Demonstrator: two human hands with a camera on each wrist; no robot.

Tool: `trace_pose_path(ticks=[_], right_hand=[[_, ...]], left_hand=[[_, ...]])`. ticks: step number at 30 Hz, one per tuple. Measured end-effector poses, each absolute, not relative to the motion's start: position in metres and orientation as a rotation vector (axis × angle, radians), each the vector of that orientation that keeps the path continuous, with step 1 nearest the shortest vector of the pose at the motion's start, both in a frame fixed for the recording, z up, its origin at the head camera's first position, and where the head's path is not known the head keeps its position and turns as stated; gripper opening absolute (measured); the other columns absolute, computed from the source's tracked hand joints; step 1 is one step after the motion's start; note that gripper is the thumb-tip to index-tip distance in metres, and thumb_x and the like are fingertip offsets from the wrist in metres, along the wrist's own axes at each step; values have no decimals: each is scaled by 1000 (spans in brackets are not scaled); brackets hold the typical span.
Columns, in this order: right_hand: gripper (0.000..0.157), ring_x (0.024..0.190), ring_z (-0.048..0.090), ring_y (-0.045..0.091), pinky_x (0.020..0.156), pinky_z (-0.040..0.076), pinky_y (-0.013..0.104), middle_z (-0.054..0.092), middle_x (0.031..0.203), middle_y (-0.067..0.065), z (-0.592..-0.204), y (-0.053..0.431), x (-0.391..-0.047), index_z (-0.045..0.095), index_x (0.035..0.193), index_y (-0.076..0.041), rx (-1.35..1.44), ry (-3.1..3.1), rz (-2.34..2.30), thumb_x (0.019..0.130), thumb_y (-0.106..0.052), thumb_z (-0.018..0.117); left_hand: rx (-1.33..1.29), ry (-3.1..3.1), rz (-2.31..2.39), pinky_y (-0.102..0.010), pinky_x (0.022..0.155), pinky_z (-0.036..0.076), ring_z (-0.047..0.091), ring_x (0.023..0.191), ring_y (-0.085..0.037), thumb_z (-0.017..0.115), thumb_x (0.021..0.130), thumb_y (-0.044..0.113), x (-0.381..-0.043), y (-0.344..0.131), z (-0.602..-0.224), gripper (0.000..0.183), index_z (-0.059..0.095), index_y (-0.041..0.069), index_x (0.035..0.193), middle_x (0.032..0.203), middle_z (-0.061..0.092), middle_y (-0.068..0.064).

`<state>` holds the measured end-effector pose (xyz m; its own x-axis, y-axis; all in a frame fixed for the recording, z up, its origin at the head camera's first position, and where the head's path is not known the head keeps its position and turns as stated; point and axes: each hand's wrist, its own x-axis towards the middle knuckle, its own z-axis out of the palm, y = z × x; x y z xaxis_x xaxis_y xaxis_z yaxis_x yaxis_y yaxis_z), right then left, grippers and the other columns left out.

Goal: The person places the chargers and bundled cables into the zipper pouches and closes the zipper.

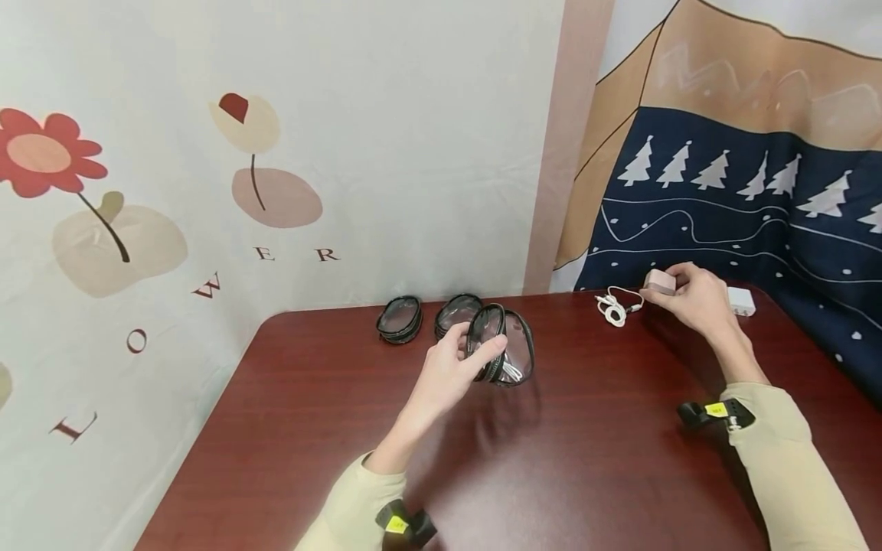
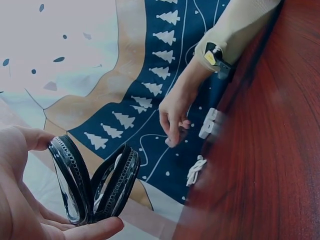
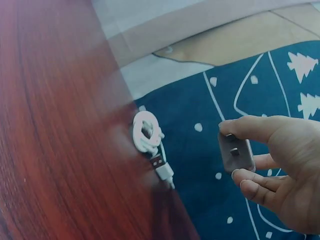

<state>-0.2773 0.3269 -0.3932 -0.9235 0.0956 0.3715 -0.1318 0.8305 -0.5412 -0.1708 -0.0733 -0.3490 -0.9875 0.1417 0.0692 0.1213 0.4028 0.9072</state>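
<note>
My left hand [image 1: 448, 367] holds a small clear zip pouch [image 1: 520, 344] with black trim, up over the table. The pouch [image 2: 120, 185] is unzipped and spread in a V, with the thumb and fingers around one half. Something white and cable-like shows through its clear side in the head view. At the back right, my right hand [image 1: 699, 298] pinches a white charger plug [image 1: 660, 282] between thumb and fingertips. In the right wrist view the plug [image 3: 235, 152] is raised, its metal prongs toward the camera.
A coiled white USB cable [image 1: 612, 308] lies near the back edge, left of the right hand. Another white charger plug [image 1: 741, 301] sits to that hand's right. Two more clear pouches, one on the left [image 1: 400, 319] and one partly behind my left hand [image 1: 458, 308], rest by the curtain [image 1: 413, 153].
</note>
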Motion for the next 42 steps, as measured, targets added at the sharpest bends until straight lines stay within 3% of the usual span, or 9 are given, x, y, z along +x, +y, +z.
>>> trace_pose_path(ticks=[12, 19, 32, 35, 42], right_hand=[[63, 83, 63, 33, 66, 45, 30, 67, 101, 26, -379, 310, -265, 62, 119, 5, 56, -2596, 835, 83, -42, 83], [60, 81, 64, 34, 70, 44, 41, 66, 100, 25, -368, 295, -259, 64, 117, 4, 122, -2551, 818, 81, -40, 85], [58, 82, 65, 35, 69, 46, 45, 65, 102, 24, -349, 272, -246, 64, 120, 2, 262, -2564, 844, 81, -34, 86], [57, 81, 65, 33, 67, 47, 41, 65, 103, 23, -345, 267, -244, 64, 120, 2, 284, -2561, 841, 80, -34, 87], [55, 77, 66, 28, 63, 45, 21, 66, 102, 19, -339, 256, -238, 66, 117, 0, 342, -2521, 830, 78, -30, 89]], left_hand=[[245, 2595, 1711, -39, 88, 51, 69, 93, -16, 68, 89, 53, -172, -73, -349, 64, 59, 8, 134, 105, 73, -5], [228, 2609, 1698, -41, 90, 51, 68, 95, -17, 68, 89, 53, -172, -74, -344, 67, 57, 7, 137, 110, 72, -6], [233, 2621, 1693, -42, 89, 52, 69, 97, -20, 68, 89, 52, -174, -78, -347, 70, 56, 3, 137, 112, 72, -9], [229, 2620, 1700, -41, 87, 52, 69, 95, -18, 68, 89, 53, -175, -78, -348, 68, 58, 4, 135, 109, 73, -8], [223, 2596, 1727, -40, 88, 52, 70, 92, -14, 68, 88, 53, -175, -79, -349, 70, 58, 3, 135, 108, 74, -8]])
